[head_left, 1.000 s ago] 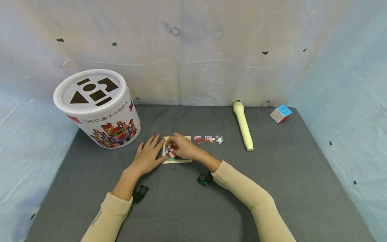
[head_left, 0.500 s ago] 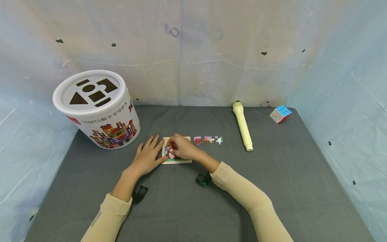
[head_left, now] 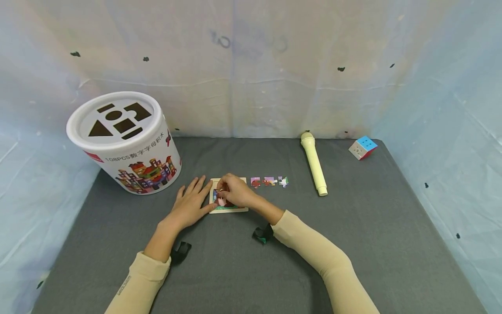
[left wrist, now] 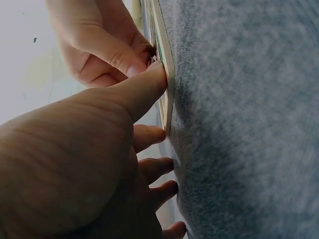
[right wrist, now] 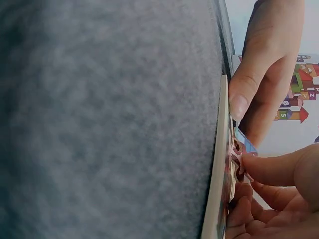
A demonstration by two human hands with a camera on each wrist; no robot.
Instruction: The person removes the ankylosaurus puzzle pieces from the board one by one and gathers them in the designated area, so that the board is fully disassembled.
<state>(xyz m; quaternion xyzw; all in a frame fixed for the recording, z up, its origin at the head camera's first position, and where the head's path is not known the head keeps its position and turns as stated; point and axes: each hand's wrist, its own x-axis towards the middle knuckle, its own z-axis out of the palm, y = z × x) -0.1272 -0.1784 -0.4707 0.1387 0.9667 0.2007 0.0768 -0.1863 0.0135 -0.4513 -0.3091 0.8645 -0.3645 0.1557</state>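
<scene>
A small jigsaw board with a pale wooden rim [head_left: 235,210] lies on the grey cloth, a partly assembled picture inside it. My left hand [head_left: 190,203] rests beside its left side with fingers spread; in the left wrist view the thumb [left wrist: 147,87] presses on the rim. Over the board, my right hand [head_left: 238,192] pinches a brown and pink puzzle piece [right wrist: 238,162] between thumb and fingers, tilted against the board's face. Whether the piece sits in its spot cannot be told. Three loose puzzle pieces [head_left: 269,181] lie in a row to the right of the board.
A big white tub [head_left: 121,144] with shaped holes in its lid stands at the back left. Right of the loose pieces lies a pale yellow toy microphone [head_left: 315,165]. A puzzle cube [head_left: 362,148] sits near the back right corner. Pale sheeting [head_left: 270,87] encloses the table.
The right hand stays over the board, its thumb shifting slightly toward the fingertips. My left hand keeps its place. The whole head view drifts a little.
</scene>
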